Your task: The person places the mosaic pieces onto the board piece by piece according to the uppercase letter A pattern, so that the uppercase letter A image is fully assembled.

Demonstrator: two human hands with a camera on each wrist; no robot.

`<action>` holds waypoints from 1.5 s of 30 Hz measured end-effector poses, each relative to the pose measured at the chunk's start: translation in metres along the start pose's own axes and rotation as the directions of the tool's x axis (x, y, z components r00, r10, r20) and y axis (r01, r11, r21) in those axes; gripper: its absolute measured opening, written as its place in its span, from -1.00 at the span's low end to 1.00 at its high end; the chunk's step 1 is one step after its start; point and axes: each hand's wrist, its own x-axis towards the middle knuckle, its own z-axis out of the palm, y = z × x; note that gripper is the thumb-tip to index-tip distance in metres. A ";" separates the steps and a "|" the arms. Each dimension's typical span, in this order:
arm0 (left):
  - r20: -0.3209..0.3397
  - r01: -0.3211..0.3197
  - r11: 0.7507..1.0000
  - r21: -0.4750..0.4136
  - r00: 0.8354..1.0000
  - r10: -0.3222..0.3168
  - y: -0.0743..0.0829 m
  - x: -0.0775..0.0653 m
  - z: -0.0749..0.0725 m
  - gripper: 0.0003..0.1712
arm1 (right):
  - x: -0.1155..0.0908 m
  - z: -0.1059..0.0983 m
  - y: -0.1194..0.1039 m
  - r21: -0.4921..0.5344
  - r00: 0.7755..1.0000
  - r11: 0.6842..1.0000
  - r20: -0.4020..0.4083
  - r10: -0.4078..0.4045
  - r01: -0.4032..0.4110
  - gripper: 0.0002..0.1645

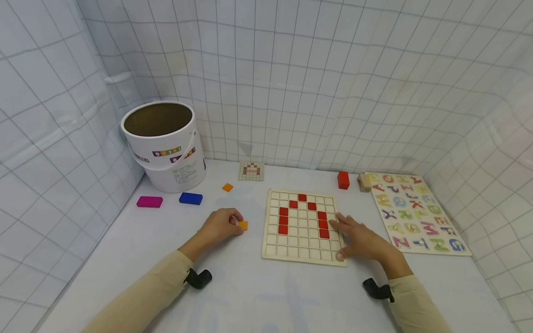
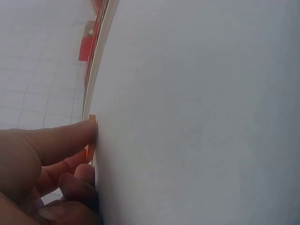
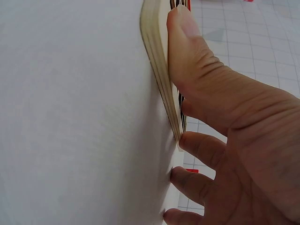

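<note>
In the head view my left hand (image 1: 220,226) pinches a small orange square tile (image 1: 243,225) between thumb and fingers, low over the table left of the board. The left wrist view shows that tile edge-on at the fingertips. A wooden grid board (image 1: 299,252) lies flat, with several red tiles (image 1: 323,224) set in its cells as an arch. My right hand (image 1: 366,241) rests at the board's right edge, fingers spread and thumb on the near right corner. Another orange tile (image 1: 227,187) lies farther back on the table.
A white bucket (image 1: 179,159) stands at the back left, with a magenta block (image 1: 150,201) and a blue block (image 1: 191,198) before it. A small pattern card (image 1: 251,171) lies at the back. Rightward are a red block (image 1: 343,180), a wooden block (image 1: 364,183) and an alphabet board (image 1: 416,215).
</note>
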 end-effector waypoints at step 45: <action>0.007 -0.195 0.981 -0.012 0.981 0.195 0.097 0.044 0.083 -0.79 | -0.001 -0.001 0.001 0.027 1.000 1.000 -0.006 0.007 -0.007 0.31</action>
